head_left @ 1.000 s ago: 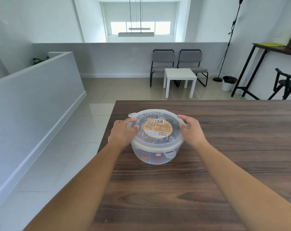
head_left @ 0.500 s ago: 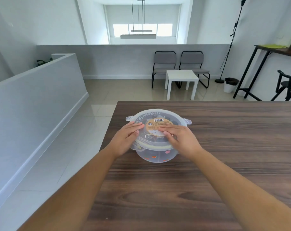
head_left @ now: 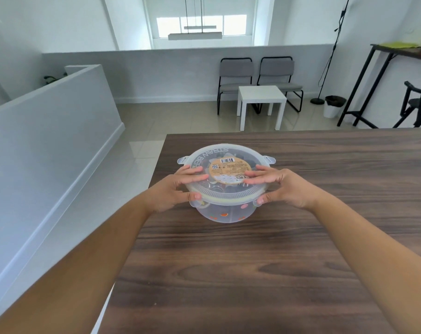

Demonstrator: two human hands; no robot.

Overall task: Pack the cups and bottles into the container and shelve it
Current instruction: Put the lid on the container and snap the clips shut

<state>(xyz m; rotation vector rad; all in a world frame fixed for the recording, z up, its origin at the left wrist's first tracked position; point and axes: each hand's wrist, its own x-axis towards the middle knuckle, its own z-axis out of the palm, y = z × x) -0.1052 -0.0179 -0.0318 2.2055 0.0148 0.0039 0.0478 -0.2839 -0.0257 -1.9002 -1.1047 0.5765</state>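
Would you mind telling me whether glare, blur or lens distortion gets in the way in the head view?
Head view: the far windows are blown out, wide-angle bending curves the table edge and room lines, and the container lid, label and both hands stay fairly sharp.

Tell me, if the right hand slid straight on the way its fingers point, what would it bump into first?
The right hand points leftward across the lid, fingers resting on it. Sliding on, it would probably meet the left hand's fingers first, over the round label.
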